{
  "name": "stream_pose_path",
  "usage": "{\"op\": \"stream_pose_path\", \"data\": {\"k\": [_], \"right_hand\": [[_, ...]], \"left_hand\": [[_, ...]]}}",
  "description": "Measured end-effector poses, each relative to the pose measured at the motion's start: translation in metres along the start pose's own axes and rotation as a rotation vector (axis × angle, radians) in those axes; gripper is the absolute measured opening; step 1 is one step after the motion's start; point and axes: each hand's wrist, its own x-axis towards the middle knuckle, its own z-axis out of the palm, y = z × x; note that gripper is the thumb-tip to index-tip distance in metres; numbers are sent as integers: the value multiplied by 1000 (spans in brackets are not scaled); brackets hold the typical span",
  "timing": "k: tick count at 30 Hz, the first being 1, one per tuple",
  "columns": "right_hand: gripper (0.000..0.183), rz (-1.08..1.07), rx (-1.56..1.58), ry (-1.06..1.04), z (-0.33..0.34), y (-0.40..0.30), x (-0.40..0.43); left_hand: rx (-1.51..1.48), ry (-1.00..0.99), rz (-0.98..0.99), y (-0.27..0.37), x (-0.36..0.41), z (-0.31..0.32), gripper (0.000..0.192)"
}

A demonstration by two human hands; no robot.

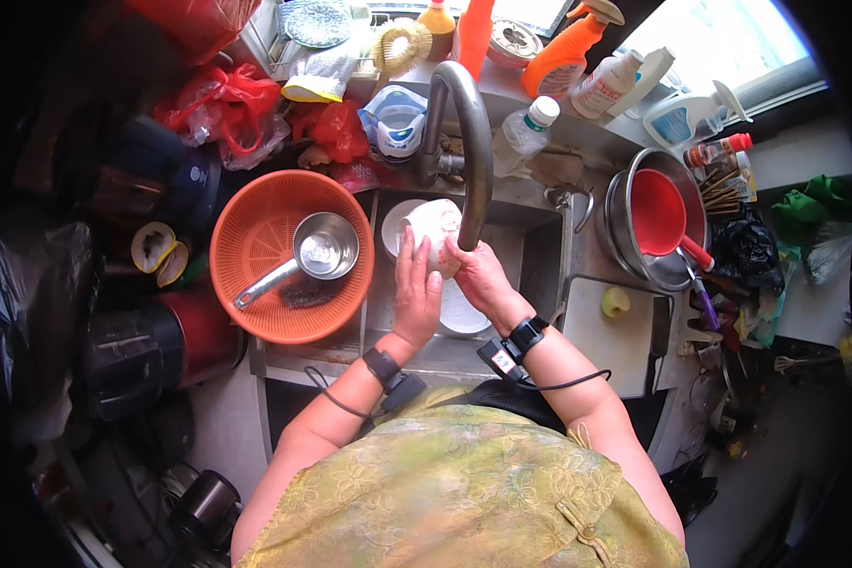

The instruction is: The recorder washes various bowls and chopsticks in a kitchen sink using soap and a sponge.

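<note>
Over a metal sink [534,241], both my hands are on a white bowl with a reddish pattern [437,228], tilted under the curved metal faucet [477,142]. My left hand [417,295] lies against its left side, the fingers extended. My right hand [484,278] grips its right edge between thumb and fingers. Behind the bowl, another white bowl [396,221] shows in part at the left of the basin. A white dish [461,312] rests lower in the sink, partly hidden by my hands.
Left of the basin is an orange plastic colander [236,234] holding a small metal saucepan [325,245] and a dark scouring pad [312,292]. To the right are a cutting board [596,341], stacked metal bowls [635,167] and a red plastic ladle [657,211]. A plastic bottle [522,138] stands behind.
</note>
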Motion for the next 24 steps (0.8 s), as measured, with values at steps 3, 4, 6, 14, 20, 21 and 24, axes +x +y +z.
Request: {"op": "stream_pose_path", "data": {"k": [3,4,6,14,20,21,24], "right_hand": [[23,-5,35,-17,-6,-3,-6],[26,0,27,-26,-8,-5,-9],[34,10,11,-44,-13,-9,-15],[37,52,-65,-57,-42,-17,-37],[39,101,-37,-91,-44,-34,-38],[39,97,-37,-85,-47,-38,-38],[49,89,135,-141,-54,-44,-32]], "left_hand": [[334,-95,-1,8,3,8,52],[354,-113,50,8,8,9,50],[357,-130,101,5,14,16,47],[202,-182,203,-8,42,28,37],[-759,-273,-354,-55,50,32,40],[-763,-279,-353,-53,51,30,40],[-1312,-334,-978,-19,59,4,44]]}}
